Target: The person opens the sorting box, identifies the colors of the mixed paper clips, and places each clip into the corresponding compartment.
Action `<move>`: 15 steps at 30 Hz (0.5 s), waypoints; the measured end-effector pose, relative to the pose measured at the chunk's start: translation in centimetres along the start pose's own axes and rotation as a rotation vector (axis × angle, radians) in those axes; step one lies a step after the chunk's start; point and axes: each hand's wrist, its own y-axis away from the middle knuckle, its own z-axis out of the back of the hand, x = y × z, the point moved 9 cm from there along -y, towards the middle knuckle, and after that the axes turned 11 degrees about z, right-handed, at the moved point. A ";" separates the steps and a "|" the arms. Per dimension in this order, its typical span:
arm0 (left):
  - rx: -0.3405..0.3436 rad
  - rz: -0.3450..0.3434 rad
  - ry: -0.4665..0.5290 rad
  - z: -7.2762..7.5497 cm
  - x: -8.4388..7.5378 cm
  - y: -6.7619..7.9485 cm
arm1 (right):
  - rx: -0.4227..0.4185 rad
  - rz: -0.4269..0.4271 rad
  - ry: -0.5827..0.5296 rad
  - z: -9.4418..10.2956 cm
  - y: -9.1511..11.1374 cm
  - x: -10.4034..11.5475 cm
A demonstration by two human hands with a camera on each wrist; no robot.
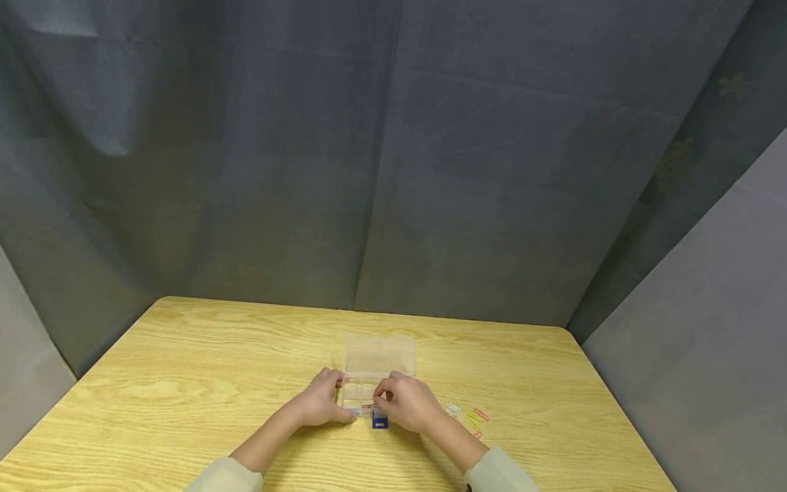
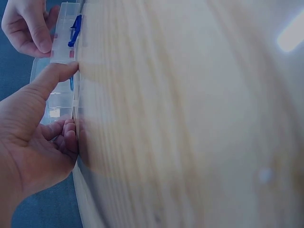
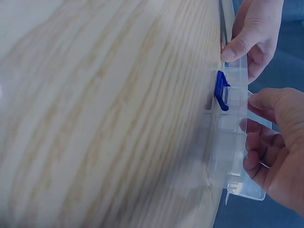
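Note:
A clear plastic compartment box [image 1: 352, 392] stands on the table with its lid [image 1: 380, 355] swung up at the back. My left hand [image 1: 321, 399] grips the box's left end, thumb along the front wall and fingers round the side. Over the right-hand compartments is my right hand [image 1: 408, 404], thumb and index finger close together and dipping into the box. The right wrist view shows its other fingers curled; I cannot tell whether anything is between the fingertips. A blue latch [image 3: 221, 91] is on the front wall. Small reddish pieces [image 2: 71, 54] show through the plastic.
Right of my right hand, loose paper clips lie on the wooden table [image 1: 215, 383]: white ones [image 1: 453, 410], yellow ones [image 1: 474, 419] and a red one [image 1: 481, 414], with another reddish clip [image 1: 477, 434] nearer me. Dark curtains [image 1: 295, 171] hang behind the table.

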 end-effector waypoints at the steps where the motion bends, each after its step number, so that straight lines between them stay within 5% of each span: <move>1: -0.001 0.000 0.001 0.0 0.0 0.0 | -0.002 -0.003 -0.001 0.1 0.1 -0.1; 15: -0.018 0.001 -0.018 0.0 0.1 -0.1 | -0.010 -0.053 0.016 1.2 1.1 -1.4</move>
